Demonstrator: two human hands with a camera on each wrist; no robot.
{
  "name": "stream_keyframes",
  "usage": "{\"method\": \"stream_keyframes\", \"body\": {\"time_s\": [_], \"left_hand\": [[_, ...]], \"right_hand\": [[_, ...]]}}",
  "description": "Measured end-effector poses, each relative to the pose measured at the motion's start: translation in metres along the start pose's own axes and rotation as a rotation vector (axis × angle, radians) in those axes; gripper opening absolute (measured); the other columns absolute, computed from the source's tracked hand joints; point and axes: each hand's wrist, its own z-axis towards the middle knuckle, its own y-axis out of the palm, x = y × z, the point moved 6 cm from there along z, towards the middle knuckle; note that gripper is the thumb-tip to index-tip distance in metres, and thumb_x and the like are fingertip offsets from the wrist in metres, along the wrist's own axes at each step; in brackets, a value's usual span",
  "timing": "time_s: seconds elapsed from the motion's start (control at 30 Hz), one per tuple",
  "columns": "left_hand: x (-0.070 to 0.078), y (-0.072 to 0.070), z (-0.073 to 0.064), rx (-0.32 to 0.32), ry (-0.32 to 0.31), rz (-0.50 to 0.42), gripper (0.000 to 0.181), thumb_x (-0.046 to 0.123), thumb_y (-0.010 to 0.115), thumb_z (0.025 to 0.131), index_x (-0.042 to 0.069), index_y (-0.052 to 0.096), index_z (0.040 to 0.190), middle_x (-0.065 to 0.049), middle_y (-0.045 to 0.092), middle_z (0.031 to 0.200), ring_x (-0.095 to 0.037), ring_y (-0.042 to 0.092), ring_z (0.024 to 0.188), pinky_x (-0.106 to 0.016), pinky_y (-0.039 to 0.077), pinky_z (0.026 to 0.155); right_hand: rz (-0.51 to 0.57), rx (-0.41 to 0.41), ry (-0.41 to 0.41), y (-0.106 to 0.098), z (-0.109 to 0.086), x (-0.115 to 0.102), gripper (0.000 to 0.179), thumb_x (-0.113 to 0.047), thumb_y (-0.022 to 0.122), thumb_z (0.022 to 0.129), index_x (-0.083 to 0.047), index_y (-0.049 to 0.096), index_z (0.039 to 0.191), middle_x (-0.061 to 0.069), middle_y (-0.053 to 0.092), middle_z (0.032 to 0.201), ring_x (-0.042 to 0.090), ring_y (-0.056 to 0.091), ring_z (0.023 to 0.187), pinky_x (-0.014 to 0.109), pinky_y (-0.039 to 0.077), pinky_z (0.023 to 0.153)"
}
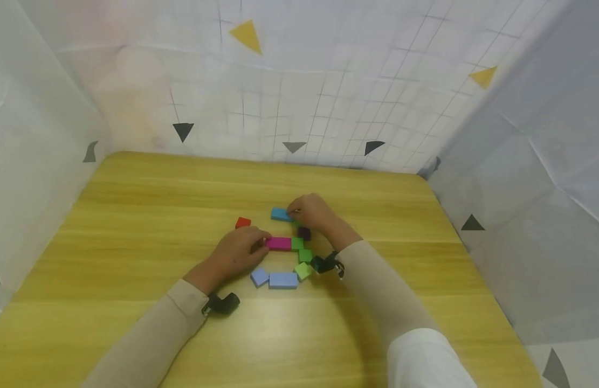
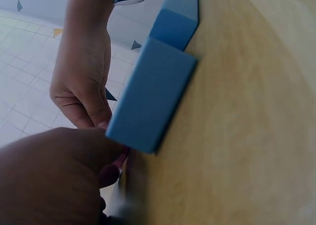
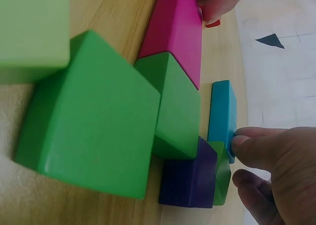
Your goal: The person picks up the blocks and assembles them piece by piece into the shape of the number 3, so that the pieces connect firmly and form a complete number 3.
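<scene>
My left hand (image 1: pixel 237 250) pinches the left end of a magenta rectangular block (image 1: pixel 279 244) between thumb and forefinger. A green block (image 1: pixel 297 244) abuts that block's right end. Farther back, my right hand (image 1: pixel 315 212) holds the right end of a bright blue rectangular block (image 1: pixel 281 214) with its fingertips. Under the right fingers, a light green block (image 3: pixel 223 173) meets the blue one, partly hidden in the head view. A dark purple block (image 3: pixel 187 178) stands beside it. Another green block (image 3: pixel 98 116) sits toward the front.
A red block (image 1: pixel 243 222) lies behind the left hand. In front are a lime green block (image 1: pixel 303 270), a pale blue rectangular block (image 1: pixel 283 280) and a smaller, turned pale blue block (image 1: pixel 260 277). Patterned sheets enclose the wooden table (image 1: pixel 183 183) at the back and sides.
</scene>
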Motion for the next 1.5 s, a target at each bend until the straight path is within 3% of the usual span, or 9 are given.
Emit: {"method": "stream_keyframes", "body": {"time_s": [0.57, 0.9, 1.07, 1.27, 1.5], "left_hand": [[-0.002, -0.001, -0.003, -0.003, -0.023, -0.009, 0.028, 0.033, 0.063, 0.083, 0.023, 0.062, 0.109, 0.016, 0.059, 0.092, 0.001, 0.049, 0.081, -0.024, 0.045, 0.075], [-0.003, -0.002, -0.002, -0.008, -0.032, -0.005, 0.029, 0.034, 0.062, 0.083, 0.022, 0.061, 0.110, 0.014, 0.060, 0.094, 0.000, 0.050, 0.084, -0.025, 0.045, 0.076], [-0.003, 0.000, -0.002, -0.003, -0.011, -0.015, 0.030, 0.034, 0.062, 0.083, 0.022, 0.061, 0.111, 0.013, 0.060, 0.094, -0.002, 0.050, 0.084, -0.026, 0.045, 0.077], [-0.004, 0.004, -0.001, 0.013, 0.024, -0.004, 0.029, 0.035, 0.060, 0.084, 0.019, 0.061, 0.109, 0.013, 0.057, 0.089, -0.004, 0.049, 0.080, -0.027, 0.045, 0.072], [-0.004, 0.002, -0.001, 0.032, 0.032, 0.003, 0.013, 0.033, 0.061, 0.082, 0.022, 0.054, 0.083, 0.013, 0.050, 0.075, -0.008, 0.044, 0.070, -0.024, 0.040, 0.061]], "right_hand": [[0.008, -0.010, -0.037, 0.001, 0.000, -0.003, 0.016, -0.012, 0.061, 0.085, -0.013, 0.072, 0.096, -0.001, 0.068, 0.099, 0.014, 0.062, 0.097, 0.028, 0.049, 0.083], [0.038, 0.036, -0.080, -0.001, 0.004, -0.007, 0.017, -0.017, 0.060, 0.087, -0.014, 0.071, 0.099, -0.003, 0.067, 0.104, 0.011, 0.061, 0.100, 0.027, 0.047, 0.087], [0.055, -0.016, -0.080, 0.000, 0.011, -0.021, 0.019, -0.022, 0.061, 0.086, -0.015, 0.069, 0.103, -0.004, 0.066, 0.105, 0.012, 0.059, 0.102, 0.027, 0.044, 0.090], [-0.003, -0.084, -0.083, 0.000, 0.020, -0.042, 0.025, -0.025, 0.063, 0.085, -0.017, 0.066, 0.108, -0.004, 0.065, 0.109, 0.014, 0.057, 0.106, 0.028, 0.040, 0.094], [-0.064, -0.168, -0.113, -0.004, 0.032, -0.063, 0.031, -0.024, 0.064, 0.084, -0.014, 0.063, 0.114, -0.001, 0.063, 0.113, 0.015, 0.055, 0.108, 0.027, 0.040, 0.095]]}}
